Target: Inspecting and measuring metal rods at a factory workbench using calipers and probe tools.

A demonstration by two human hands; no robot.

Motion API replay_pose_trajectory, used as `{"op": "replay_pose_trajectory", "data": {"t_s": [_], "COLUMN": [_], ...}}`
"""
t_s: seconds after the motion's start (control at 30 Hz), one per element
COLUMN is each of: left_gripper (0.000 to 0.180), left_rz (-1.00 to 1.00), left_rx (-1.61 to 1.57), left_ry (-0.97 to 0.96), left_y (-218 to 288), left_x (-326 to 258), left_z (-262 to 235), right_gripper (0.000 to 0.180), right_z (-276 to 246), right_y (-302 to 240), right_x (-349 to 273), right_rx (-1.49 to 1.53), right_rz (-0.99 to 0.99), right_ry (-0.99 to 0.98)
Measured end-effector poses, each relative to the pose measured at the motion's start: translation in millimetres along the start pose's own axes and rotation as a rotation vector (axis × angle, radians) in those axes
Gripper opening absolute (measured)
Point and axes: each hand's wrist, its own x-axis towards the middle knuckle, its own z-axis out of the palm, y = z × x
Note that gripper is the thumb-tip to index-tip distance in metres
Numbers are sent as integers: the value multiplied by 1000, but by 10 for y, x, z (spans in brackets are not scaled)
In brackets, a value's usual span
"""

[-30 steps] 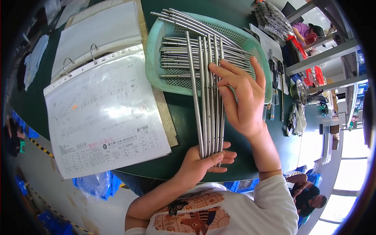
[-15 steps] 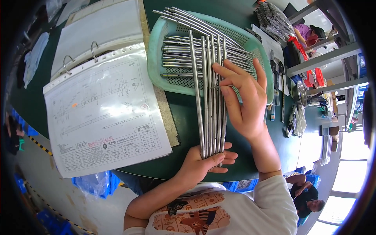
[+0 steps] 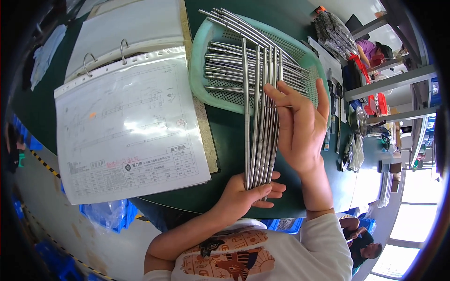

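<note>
Several slim metal rods [image 3: 247, 117] stand fanned out above the green table, their lower ends closed in my left hand [image 3: 240, 197]. My right hand [image 3: 302, 131] is beside the rods' middle, its index finger and thumb bent toward them. Between those fingers a thin metal pin [image 3: 272, 107] seems to be pinched, lying across the rods; its tip is too small to make out. Behind the rods' upper ends is a pale green perforated basket [image 3: 198, 58]. More metal rods [image 3: 229, 66] lie inside it, and a few rest slanted over its far rim.
An open ring binder with a drawing sheet [image 3: 122, 117] in a clear sleeve covers the table's left part. Calipers [image 3: 339, 93] and other hand tools lie right of the basket. Grey shelf posts [image 3: 393, 82] rise farther right. Two other people are at the right.
The basket and binder appear shifted in the picture, mostly rightward. My right fingers have drawn closer together around the pin at the rods. My left hand keeps its hold on them.
</note>
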Motion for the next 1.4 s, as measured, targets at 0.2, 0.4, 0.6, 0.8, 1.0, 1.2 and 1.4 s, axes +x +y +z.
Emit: {"op": "replay_pose_trajectory", "data": {"t_s": [0.2, 0.4, 0.6, 0.8, 1.0, 1.2, 1.4], "left_gripper": [37, 39, 41, 44, 45, 45, 46], "left_rz": [-2, 0, -14, -25, -34, -35, -44], "left_rx": [19, 6, -18, -34, -46, -54, -64], "left_ry": [-12, -40, -94, -138, -157, -165, -167], "left_y": [-10, -20, -2, 9, 8, -5, 6], "left_x": [0, 9, -3, -8, -7, -10, -9], "left_z": [-11, -41, -65, -100, -101, -113, -98], "right_gripper": [6, 10, 8, 7, 6, 6, 7], "right_z": [8, 80, 88, 90, 104, 129, 101], "right_y": [-44, -20, -8, -27, -19, -28, -20], "right_x": [17, -7, -31, -27, -41, -48, -47], "right_rx": [53, 57, 149, 195, 222, 244, 223], "right_rz": [34, 43, 83, 109, 97, 112, 92], "right_ry": [-7, 64, 69, 55, 85, 102, 83]}}
